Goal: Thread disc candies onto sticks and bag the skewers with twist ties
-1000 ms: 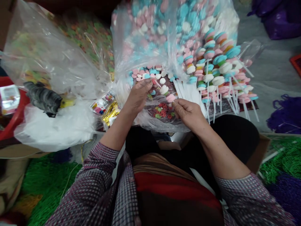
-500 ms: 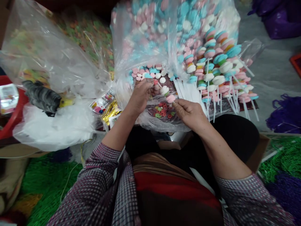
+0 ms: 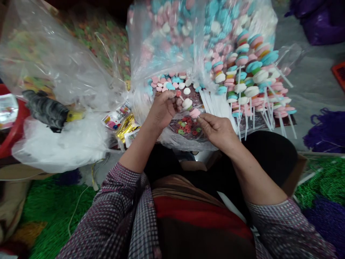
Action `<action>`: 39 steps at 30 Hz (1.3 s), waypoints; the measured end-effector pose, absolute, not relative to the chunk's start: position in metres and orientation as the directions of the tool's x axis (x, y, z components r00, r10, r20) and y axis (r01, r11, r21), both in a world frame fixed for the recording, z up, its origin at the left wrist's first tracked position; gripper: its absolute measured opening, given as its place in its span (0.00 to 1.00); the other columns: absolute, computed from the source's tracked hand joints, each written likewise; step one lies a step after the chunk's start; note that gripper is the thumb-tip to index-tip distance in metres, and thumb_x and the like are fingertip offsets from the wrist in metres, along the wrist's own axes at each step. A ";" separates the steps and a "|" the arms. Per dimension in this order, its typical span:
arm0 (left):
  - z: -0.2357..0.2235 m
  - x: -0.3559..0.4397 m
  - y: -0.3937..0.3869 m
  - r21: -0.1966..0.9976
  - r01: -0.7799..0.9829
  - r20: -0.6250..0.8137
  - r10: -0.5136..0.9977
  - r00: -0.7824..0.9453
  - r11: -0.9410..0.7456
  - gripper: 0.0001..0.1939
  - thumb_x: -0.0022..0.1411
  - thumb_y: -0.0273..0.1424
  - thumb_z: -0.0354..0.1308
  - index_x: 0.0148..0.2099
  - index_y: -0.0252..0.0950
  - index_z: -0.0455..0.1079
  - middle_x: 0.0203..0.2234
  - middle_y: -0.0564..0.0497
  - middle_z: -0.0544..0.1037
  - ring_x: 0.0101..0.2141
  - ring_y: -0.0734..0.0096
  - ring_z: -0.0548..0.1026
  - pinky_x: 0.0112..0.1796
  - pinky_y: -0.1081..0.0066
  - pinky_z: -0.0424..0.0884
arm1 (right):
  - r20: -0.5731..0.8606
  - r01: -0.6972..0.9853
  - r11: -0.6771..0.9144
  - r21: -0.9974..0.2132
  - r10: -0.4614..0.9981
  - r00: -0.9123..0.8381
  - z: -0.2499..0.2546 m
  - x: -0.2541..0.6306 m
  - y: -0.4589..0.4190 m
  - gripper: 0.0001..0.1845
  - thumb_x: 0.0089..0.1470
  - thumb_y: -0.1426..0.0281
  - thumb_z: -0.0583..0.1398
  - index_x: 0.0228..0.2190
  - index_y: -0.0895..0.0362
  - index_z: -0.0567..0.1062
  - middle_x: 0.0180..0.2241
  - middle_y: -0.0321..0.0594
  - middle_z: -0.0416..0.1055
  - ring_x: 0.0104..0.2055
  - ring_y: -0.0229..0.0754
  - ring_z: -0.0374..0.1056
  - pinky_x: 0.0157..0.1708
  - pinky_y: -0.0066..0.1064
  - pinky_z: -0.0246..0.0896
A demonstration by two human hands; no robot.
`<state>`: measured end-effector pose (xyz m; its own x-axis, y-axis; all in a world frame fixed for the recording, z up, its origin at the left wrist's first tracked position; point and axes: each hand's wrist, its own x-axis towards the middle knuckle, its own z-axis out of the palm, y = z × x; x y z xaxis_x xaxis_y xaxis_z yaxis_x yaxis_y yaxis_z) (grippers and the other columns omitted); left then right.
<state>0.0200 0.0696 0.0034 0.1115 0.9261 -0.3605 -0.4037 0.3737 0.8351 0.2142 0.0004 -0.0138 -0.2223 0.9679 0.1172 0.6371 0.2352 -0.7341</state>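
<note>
While the right hand [image 3: 215, 128] pinches one end of a candy skewer [image 3: 187, 104] beside its pink piece [image 3: 194, 113], the left hand [image 3: 163, 109] curls by a red candy [image 3: 178, 93], its exact grip impossible to tell; the skewer slants between both hands, near loose ring candies [image 3: 188, 126] and white sticks [image 3: 217, 105]

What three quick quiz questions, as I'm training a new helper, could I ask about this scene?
1. Multiple choice: on the skewer in the right hand, what colour is the sweet nearest that hand's fingertips? A) blue B) pink C) yellow

2. True or false: the group of loaded skewers lies to the right of the bundle of bare white sticks.

3. Fill in: the small rings lying between the forearms are green and ____.

Key: 1 B; 2 true; 3 red.
</note>
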 end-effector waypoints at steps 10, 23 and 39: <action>-0.001 0.014 0.071 0.777 -0.428 -0.398 0.887 0.236 0.462 0.11 0.65 0.35 0.56 0.29 0.39 0.66 0.16 0.56 0.64 0.21 0.72 0.71 0.27 0.69 0.70 | 0.173 0.665 0.288 -0.689 0.956 -0.235 -0.022 0.212 0.001 0.22 0.68 0.60 0.54 0.45 0.58 0.84 0.29 0.42 0.81 0.27 0.41 0.73 0.29 0.29 0.63; -0.024 0.027 0.067 0.983 -0.181 -0.036 0.998 -0.053 0.026 0.12 0.69 0.33 0.57 0.32 0.38 0.74 0.26 0.52 0.75 0.27 0.77 0.71 0.32 0.73 0.69 | 0.194 0.592 0.245 -0.768 0.970 -0.150 -0.016 0.208 0.000 0.23 0.69 0.53 0.52 0.28 0.54 0.72 0.20 0.34 0.65 0.22 0.36 0.59 0.25 0.28 0.55; -0.034 0.018 0.064 0.895 0.317 0.353 0.933 -0.068 -0.315 0.10 0.70 0.37 0.58 0.45 0.46 0.81 0.39 0.53 0.86 0.38 0.70 0.81 0.44 0.66 0.75 | 0.110 0.630 0.191 -0.753 0.980 -0.166 -0.010 0.209 -0.001 0.21 0.66 0.56 0.53 0.33 0.56 0.79 0.22 0.37 0.70 0.25 0.39 0.65 0.28 0.30 0.56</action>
<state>0.0176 0.0639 -0.0345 -0.0682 0.9332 0.3529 0.3170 -0.3151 0.8946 0.2092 -0.0008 -0.0105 -0.1659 0.9800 0.1102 0.6299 0.1913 -0.7528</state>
